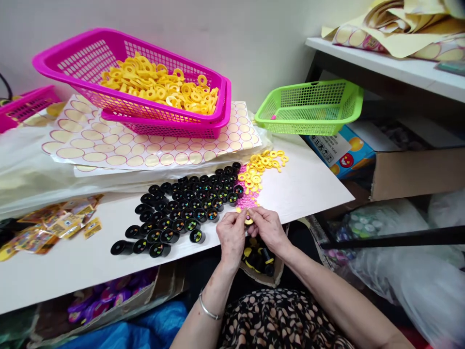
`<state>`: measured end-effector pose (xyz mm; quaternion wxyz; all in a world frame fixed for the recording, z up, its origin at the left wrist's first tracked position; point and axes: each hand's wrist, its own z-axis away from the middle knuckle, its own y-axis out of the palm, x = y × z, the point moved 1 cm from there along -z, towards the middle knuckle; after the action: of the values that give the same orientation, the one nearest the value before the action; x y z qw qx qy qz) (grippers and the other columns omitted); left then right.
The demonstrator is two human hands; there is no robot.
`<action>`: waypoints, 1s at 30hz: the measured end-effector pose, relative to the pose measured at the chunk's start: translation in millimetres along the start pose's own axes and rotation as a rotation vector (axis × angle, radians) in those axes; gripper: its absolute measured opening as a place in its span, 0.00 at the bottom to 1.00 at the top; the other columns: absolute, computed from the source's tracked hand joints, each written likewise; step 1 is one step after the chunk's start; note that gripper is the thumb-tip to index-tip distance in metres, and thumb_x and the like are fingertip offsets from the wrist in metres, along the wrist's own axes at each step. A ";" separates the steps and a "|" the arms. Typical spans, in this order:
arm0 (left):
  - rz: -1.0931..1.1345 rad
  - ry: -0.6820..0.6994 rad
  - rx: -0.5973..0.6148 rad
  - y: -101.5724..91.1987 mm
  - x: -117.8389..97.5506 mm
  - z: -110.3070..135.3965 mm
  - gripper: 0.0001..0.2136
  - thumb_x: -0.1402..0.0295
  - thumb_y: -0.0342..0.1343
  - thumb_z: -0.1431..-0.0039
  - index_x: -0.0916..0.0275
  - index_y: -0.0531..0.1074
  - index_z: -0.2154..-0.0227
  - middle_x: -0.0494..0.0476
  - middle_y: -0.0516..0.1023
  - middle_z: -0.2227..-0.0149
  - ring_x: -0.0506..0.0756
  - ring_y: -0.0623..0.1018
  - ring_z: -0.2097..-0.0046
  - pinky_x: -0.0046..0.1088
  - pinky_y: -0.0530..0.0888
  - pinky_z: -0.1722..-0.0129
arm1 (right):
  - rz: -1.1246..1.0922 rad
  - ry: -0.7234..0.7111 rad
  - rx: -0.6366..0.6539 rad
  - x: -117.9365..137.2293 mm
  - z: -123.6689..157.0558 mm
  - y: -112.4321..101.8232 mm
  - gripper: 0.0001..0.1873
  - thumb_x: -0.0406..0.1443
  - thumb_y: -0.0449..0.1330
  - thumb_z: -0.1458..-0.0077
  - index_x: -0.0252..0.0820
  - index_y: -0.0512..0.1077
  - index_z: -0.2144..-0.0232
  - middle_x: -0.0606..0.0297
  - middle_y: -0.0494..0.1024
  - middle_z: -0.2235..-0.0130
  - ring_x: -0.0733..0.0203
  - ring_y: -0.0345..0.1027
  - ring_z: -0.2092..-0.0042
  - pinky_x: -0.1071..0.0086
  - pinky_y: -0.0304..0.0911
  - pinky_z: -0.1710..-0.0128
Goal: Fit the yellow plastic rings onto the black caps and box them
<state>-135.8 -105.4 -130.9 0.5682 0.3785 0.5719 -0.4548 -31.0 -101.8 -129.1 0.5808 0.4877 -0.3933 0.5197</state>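
My left hand (231,234) and my right hand (268,228) meet just off the front edge of the white table (308,184). Both pinch one small black piece with a yellow ring (248,219) between their fingertips. Just beyond them lie rows of several black round caps (181,206) with coloured centres. A loose pile of yellow rings (259,167) and a patch of small pink pieces (247,196) lie to the right of the caps. A silver bangle sits on my left wrist.
Stacked pink baskets (72,60) full of yellow rings rest on sheets of round stickers (145,145) at the back. A green basket (312,106) stands at the right. Small printed packets (54,225) lie at the left. Below my hands, a box (259,261) holds assembled pieces.
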 end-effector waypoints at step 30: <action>0.083 0.247 0.438 -18.6 -12.2 18.2 0.16 0.64 0.66 0.62 0.63 0.75 0.67 0.57 0.71 0.65 0.54 0.70 0.61 0.29 0.69 0.61 | -0.193 0.026 -0.031 13.1 40.9 -1.6 0.18 0.50 0.57 0.51 0.42 0.64 0.70 0.70 0.69 0.74 0.69 0.62 0.79 0.75 0.61 0.83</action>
<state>-147.1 -127.3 -116.0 0.4167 0.5686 0.5087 -0.4943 -25.4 -138.7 -107.9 0.6406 0.5076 -0.3449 0.4616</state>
